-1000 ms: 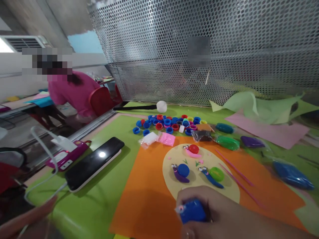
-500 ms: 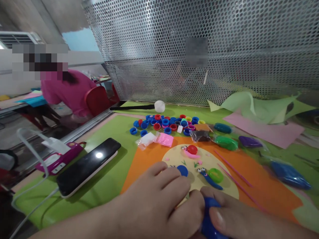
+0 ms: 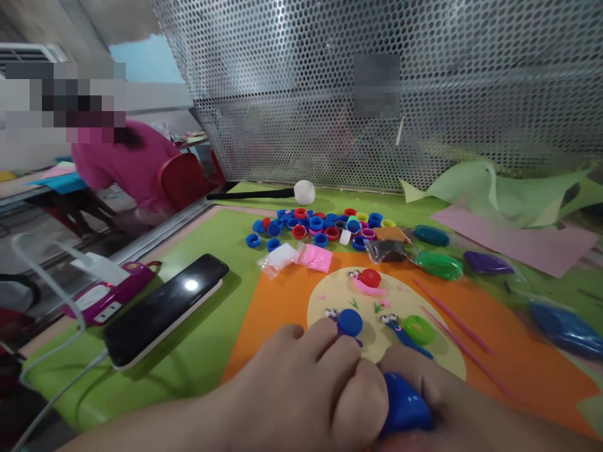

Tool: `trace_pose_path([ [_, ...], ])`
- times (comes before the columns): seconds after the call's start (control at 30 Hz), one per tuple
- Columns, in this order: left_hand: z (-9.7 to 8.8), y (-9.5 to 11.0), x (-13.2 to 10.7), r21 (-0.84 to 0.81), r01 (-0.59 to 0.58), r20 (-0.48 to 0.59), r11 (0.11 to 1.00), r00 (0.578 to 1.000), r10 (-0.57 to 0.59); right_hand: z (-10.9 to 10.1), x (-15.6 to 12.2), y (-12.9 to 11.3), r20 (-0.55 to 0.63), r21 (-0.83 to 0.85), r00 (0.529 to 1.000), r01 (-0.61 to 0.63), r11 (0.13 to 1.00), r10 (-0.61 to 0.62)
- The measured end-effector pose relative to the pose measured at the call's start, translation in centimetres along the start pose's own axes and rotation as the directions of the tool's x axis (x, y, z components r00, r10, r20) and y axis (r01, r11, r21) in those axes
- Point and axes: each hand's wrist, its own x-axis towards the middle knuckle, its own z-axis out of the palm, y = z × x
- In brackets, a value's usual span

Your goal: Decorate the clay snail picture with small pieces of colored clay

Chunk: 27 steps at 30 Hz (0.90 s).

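My left hand [image 3: 301,376] is closed, its knuckles up, over the front of the yellow paper disc [image 3: 325,290]. Beside it my right hand [image 3: 452,392] wraps round a glossy blue lump [image 3: 407,408] that pokes out between the two hands. Its kind is not plain, and its underside is hidden. Just beyond my fingers on the disc are snail figures with bottle-cap shells and googly eyes: a red-capped snail [image 3: 370,278], a blue-capped snail [image 3: 350,322] partly behind my left hand, and a green-capped snail [image 3: 418,329]. Small green grass bits and pink flowers lie between them.
Several bottle caps [image 3: 316,223] cluster at the back. Clay packets, such as the green packet [image 3: 440,265], lie to their right. Pink strips [image 3: 455,316] cross the orange paper [image 3: 257,326]. A phone [image 3: 164,314] and power strip [image 3: 110,294] sit left. A person in pink [image 3: 136,163] sits beyond.
My hands have shifted slightly, and more of the blue-capped snail shows beyond my left fingers. The blue lump between my hands shows a rounder, shinier side. The view has tilted a little.
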Motion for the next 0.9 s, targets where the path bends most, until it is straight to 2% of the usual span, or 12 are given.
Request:
trace_pose_path([
  [0.1, -0.1, -0.2, 0.1, -0.034, -0.019, 0.028, 0.999, 0.999, 0.020, 0.1, 0.0, 0.6, -0.001, -0.022, 0.999, 0.040, 0.999, -0.041],
  [0.27, 0.4, -0.5, -0.2, -0.173, 0.026, 0.014, 0.985, 1.000, -0.023, 0.4, -0.8, 0.0, -0.152, -0.054, 0.976, -0.167, 0.985, 0.157],
  [0.33, 0.8, -0.4, -0.3, -0.219, 0.053, -0.009, 0.974, 0.998, -0.056, 0.3, -1.0, -0.1, -0.158, -0.079, 0.977, -0.157, 0.984, 0.143],
  [0.47, 0.9, -0.4, -0.2, -0.297, 0.030, 0.003, 0.954, 1.000, -0.030, 0.2, -1.2, 0.0, -0.180, -0.198, 0.983, -0.083, 0.977, 0.047],
  [0.53, 0.6, -0.5, -0.1, -0.361, 0.021, 0.029, 0.932, 1.000, -0.011, 0.2, -1.1, 0.1, -0.155, -0.195, 0.987, -0.065, 0.979, 0.035],
  [0.63, 0.6, -0.8, -0.3, -0.420, 0.007, -0.014, 0.907, 1.000, -0.014, 0.1, -0.7, 0.7, -0.044, -0.156, 0.999, -0.037, 0.987, 0.030],
  [0.77, 1.1, -0.9, -0.8, -0.340, 0.014, -0.031, 0.940, 0.999, -0.026, -0.2, 0.0, 1.7, -0.016, -0.162, 1.000, -0.010, 0.987, 0.007],
  [0.9, 1.5, -0.4, -1.0, -0.223, 0.037, 0.017, 0.974, 0.999, -0.034, -0.3, -0.2, 1.8, -0.101, -0.205, 0.995, -0.015, 0.979, -0.006],
])
